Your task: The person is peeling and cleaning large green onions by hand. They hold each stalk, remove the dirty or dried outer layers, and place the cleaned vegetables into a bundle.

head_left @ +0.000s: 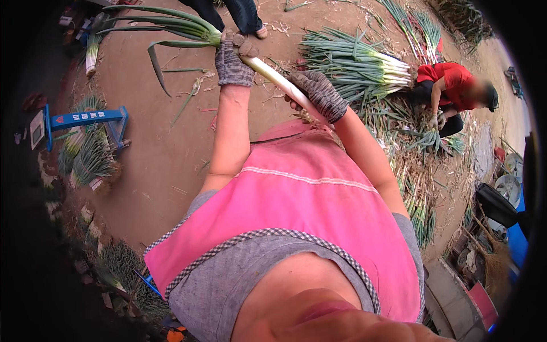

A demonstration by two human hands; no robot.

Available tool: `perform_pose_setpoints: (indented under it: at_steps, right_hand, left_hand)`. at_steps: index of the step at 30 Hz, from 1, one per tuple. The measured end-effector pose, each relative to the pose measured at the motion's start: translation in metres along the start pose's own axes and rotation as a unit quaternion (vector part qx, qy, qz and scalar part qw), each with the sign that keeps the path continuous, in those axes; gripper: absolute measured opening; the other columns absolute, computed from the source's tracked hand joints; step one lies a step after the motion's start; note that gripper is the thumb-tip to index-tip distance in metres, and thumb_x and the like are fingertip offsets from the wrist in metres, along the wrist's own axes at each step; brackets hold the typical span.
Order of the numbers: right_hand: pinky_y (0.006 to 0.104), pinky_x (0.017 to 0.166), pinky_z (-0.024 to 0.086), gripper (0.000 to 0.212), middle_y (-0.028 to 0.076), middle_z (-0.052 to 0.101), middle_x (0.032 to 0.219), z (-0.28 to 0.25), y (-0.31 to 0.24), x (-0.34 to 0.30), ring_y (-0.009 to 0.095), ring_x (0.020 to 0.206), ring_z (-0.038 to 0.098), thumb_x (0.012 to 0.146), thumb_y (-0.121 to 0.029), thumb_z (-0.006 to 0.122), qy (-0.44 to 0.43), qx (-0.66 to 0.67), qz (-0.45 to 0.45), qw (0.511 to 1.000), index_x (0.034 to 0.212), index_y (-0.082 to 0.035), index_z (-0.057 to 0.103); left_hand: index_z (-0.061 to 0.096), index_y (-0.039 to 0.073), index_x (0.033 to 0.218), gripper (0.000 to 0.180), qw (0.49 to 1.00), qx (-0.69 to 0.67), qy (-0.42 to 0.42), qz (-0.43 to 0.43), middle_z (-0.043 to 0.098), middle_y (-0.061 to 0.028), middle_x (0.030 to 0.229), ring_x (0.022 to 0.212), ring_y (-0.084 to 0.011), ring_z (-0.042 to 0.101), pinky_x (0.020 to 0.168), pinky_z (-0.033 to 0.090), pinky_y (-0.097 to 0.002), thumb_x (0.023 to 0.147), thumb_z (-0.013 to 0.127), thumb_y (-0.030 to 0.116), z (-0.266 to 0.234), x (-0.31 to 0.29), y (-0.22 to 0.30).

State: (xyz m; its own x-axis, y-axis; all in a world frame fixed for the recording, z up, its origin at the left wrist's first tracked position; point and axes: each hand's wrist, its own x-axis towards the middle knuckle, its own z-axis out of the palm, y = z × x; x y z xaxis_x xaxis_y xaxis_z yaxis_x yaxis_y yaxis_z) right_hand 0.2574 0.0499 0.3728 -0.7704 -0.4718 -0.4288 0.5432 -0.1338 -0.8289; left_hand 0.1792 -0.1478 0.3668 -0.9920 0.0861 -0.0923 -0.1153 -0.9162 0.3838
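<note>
One long green onion (pixel 268 71) slants across in front of my apron, its green leaves toward the far left and its root end toward my body. My left hand (pixel 232 64), in a grey knit glove with a worn palm, is closed around the stalk just below the leaves. Lower down, my right hand (pixel 320 92) wears a matching glove and has its fingers wrapped about the pale stalk. The root end lies partly behind the right hand and against the pink apron (pixel 307 157).
Stacked green onions (pixel 359 65) lie at the far right, with peelings (pixel 410 154) below them. Beside the pile crouches a person in red (pixel 450 85), gloved hands on leaves. At left stand a blue scale (pixel 85 118) and tied bundles (pixel 94 157). Another person's legs (pixel 242 14) show at the top.
</note>
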Motion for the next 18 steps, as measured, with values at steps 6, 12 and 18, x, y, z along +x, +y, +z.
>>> perform_pose_setpoints:
  at_steps: [6, 12, 18]
  right_hand:
    - [0.0348, 0.069, 0.047, 0.054, 0.014, 0.060, 0.093, 0.016, 0.006, -0.028, 0.028, 0.081, 0.059, 0.069, -0.041, 0.066, 0.222, -0.530, -0.220, 0.788, 0.110, -0.008, 0.053]
    - [0.0407, 0.049, 0.042, 0.030, 0.011, 0.055, 0.069, 0.011, 0.017, -0.027, 0.029, 0.062, 0.057, 0.082, -0.041, 0.048, 0.233, -0.574, -0.257, 0.742, 0.092, -0.014, 0.054]
    - [0.0391, 0.054, 0.043, 0.021, 0.008, 0.056, 0.066, 0.001, 0.031, -0.047, 0.026, 0.062, 0.058, 0.086, -0.030, 0.043, 0.316, -0.530, -0.244, 0.748, 0.087, -0.016, 0.058]
  left_hand:
    - [0.044, 0.016, 0.084, 0.012, 0.988, 0.047, 0.135, 0.052, 0.041, 0.0023, 0.056, 0.040, -0.0118, 0.036, 0.042, 0.036, -0.0248, 0.087, 0.050, 0.026, 0.002, 0.006, -0.015]
    - [0.038, 0.018, 0.057, 0.037, 0.978, 0.084, 0.182, -0.055, 0.037, 0.0042, 0.045, 0.037, -0.0112, 0.038, 0.042, 0.038, -0.0254, 0.089, 0.044, 0.035, 0.010, -0.005, -0.014]
    - [0.044, 0.016, 0.079, 0.014, 0.992, 0.037, 0.117, -0.013, 0.042, 0.0026, 0.054, 0.040, -0.0102, 0.039, 0.040, 0.040, -0.0225, 0.085, 0.054, 0.024, 0.012, -0.008, -0.034]
